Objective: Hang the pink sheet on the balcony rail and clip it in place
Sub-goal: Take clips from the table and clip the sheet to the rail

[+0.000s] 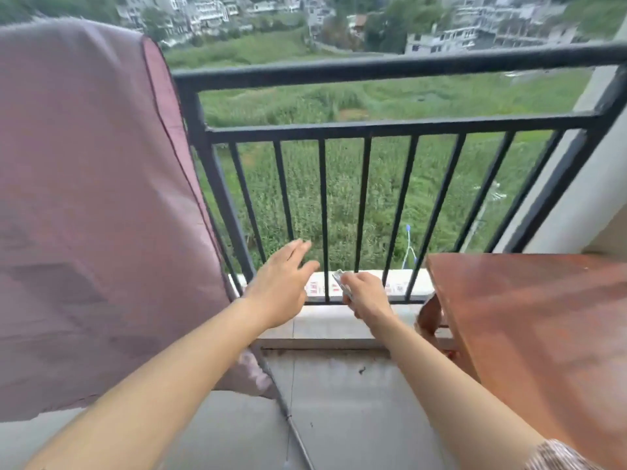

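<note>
Pink sheet (95,198) left of hands.

Both your bare arms reach forward and down. Your left hand (280,290) is spread, palm down, fingers (300,247) extended and loosely together, holding nothing. Your right hand (364,295) is curled closed, pinching a small metallic clip (341,281) between thumb and fingers.
</note>
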Demonstrator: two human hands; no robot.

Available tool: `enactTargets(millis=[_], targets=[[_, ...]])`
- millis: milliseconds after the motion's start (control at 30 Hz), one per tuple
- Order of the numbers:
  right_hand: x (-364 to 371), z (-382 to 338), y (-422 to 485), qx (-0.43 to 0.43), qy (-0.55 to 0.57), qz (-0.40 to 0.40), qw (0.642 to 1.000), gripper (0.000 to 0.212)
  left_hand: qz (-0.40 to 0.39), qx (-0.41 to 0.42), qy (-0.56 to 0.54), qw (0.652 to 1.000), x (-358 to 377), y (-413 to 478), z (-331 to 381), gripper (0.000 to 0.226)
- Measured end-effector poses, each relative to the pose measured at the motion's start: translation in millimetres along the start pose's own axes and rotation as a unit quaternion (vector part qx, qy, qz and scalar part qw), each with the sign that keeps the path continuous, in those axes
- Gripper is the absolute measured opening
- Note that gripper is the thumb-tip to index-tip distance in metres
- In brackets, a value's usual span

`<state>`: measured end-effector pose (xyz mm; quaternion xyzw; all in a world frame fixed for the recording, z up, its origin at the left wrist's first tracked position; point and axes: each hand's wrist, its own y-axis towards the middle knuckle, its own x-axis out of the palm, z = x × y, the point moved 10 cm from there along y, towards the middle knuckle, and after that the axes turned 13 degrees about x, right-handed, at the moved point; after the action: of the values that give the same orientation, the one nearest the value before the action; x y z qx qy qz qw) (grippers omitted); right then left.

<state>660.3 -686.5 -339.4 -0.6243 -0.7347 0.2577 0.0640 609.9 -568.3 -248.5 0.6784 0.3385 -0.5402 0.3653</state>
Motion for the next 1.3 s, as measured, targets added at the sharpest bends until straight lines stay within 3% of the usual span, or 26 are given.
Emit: enactTargets(millis=[133,267,333,400,700,933,1033,1133,1300], targets=[[59.0,-58.0,-9.5,-0.035,-0.013,-0.054,0.998,0.034,-0.035,0.029,0.168,0.985,-56.6,-30.6,-37.2,0.047],[95.0,-110.7,-18.3,-0.074,-0.001,-0.094,0.993,0.033,-0.103,-0.005,0.315,0.944,-105.6,-48.5,-75.4,0.033],[104.5,-131.2,-20.3,-0.091,0.008,-0.103,0.99,0.039,-0.147,-0.022,0.366,0.919,-120.2,-49.9,-89.1,0.036],[111.0,-145.4,-21.8,-0.106,0.005,-0.115,0.988,0.032,-0.186,-0.026,0.396,0.899,-128.5,-45.8,-97.6,0.043],[111.0,-163.2,-20.7,-0.151,-0.122,-0.131,0.972,0.035,-0.265,-0.055,0.39,0.88,-139.6,-10.1,-121.1,0.032],[114.9,-172.1,-33.0,-0.182,-0.137,-0.215,0.95,0.016,-0.346,-0.11,0.353,0.862,-146.3,4.9,-139.2,0.025],[107.5,-174.5,-32.3,-0.208,-0.147,-0.208,0.944,0.027,-0.345,-0.131,0.295,0.881,-148.2,8.4,-144.6,0.012],[95.7,-181.8,-30.9,-0.244,-0.153,-0.182,0.94,0.033,-0.301,-0.106,0.275,0.907,-150.1,13.4,-143.0,0.038],[87.7,-190.9,-35.8,-0.289,-0.193,-0.166,0.923,0.034,-0.298,-0.096,0.255,0.915,-138.3,10.1,-149.5,0.03]])
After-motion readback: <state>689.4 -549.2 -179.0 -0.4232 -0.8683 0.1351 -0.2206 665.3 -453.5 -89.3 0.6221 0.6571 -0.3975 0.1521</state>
